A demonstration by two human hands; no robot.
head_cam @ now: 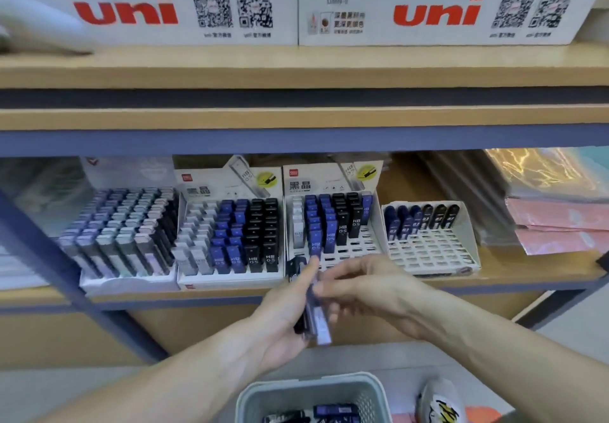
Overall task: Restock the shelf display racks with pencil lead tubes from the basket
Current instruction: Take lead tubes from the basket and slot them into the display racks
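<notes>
At six o'clock, nearest of all: a pale basket (372, 396) with a few blue and black lead tubes left in its bottom. Just above, at centre: a left hand (280, 317) curled round a small bundle of tubes (318, 317), dark ones behind, a clear bluish one foremost and blurred. From four o'clock: a right hand (365, 285) with fingertips pinching the top of that foremost tube, other fingers loosely spread. Beyond the hands, on the lower shelf (494, 282): four racks. At nine o'clock, a full rack of greyish tubes (125, 231); next to it a full rack of white, blue and black tubes (230, 234); dead ahead, a half-empty rack (333, 224) with bare front slots; at two o'clock, a nearly empty rack (431, 241) with only its back row filled. Likely slips from here: a loose bundle sliding out of the left palm while one tube is drawn off; a tube pushed into the wrong colour column; a knuckle knocking standing tubes, all packed close together. Readable on tubes: "HB 0.5"; on the right-hand rack what looks like "0.7". Rack headers in Chinese characters, small red logo too small to read. Farthest, at twelve o'clock on the upper shelf: white boxes (445, 4) marked "uni" in red, with QR codes.
</notes>
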